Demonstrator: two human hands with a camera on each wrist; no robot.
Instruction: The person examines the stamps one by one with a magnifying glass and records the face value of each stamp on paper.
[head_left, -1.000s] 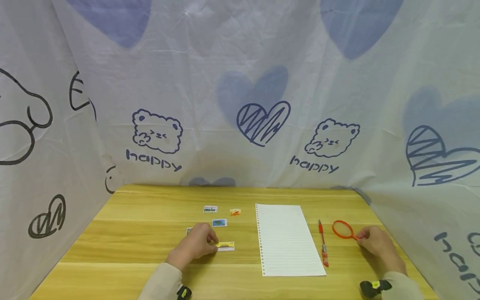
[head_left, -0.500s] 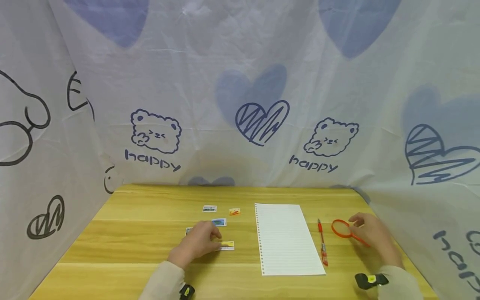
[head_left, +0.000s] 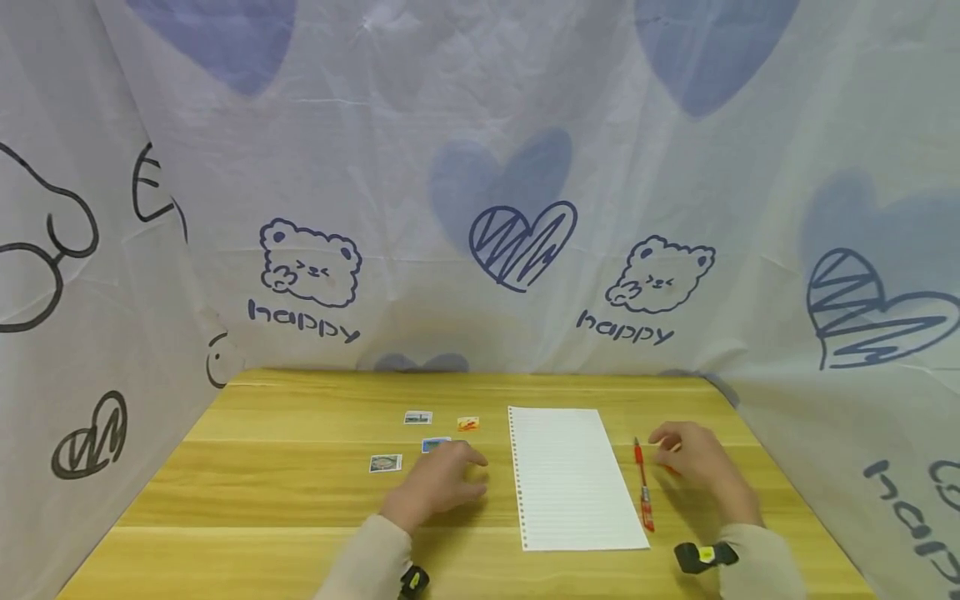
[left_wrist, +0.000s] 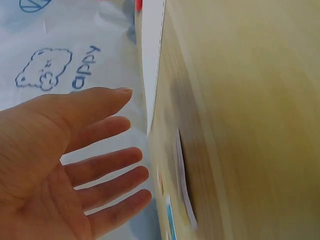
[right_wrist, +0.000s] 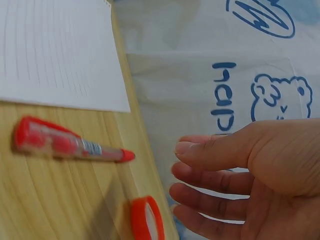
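Note:
My left hand (head_left: 442, 482) hovers over the table left of the paper, fingers spread and nothing in them. Beneath it a stamp (left_wrist: 184, 182) lies slightly bowed on the wood in the left wrist view; the head view hides it behind the hand. A blue stamp (head_left: 431, 445) shows just past the fingers, and a green-grey stamp (head_left: 386, 463) lies to their left. My right hand (head_left: 701, 458), relaxed and holding nothing, is above an orange-red magnifying glass (right_wrist: 137, 220), mostly hidden from the head view. Beside that hand lies a red pen (head_left: 642, 487).
A lined sheet of paper (head_left: 577, 479) with a punched left edge lies between the hands. Two more stamps, one grey (head_left: 417, 417) and one yellow-orange (head_left: 468, 424), lie farther back. A patterned cloth (head_left: 420, 167) encloses the wooden table (head_left: 247, 483) behind and at the sides.
The left hand has left the yellow stamp's edge and shifted right over it, fingers spreading. The right hand has let go of the magnifying glass handle and moved left toward the pen.

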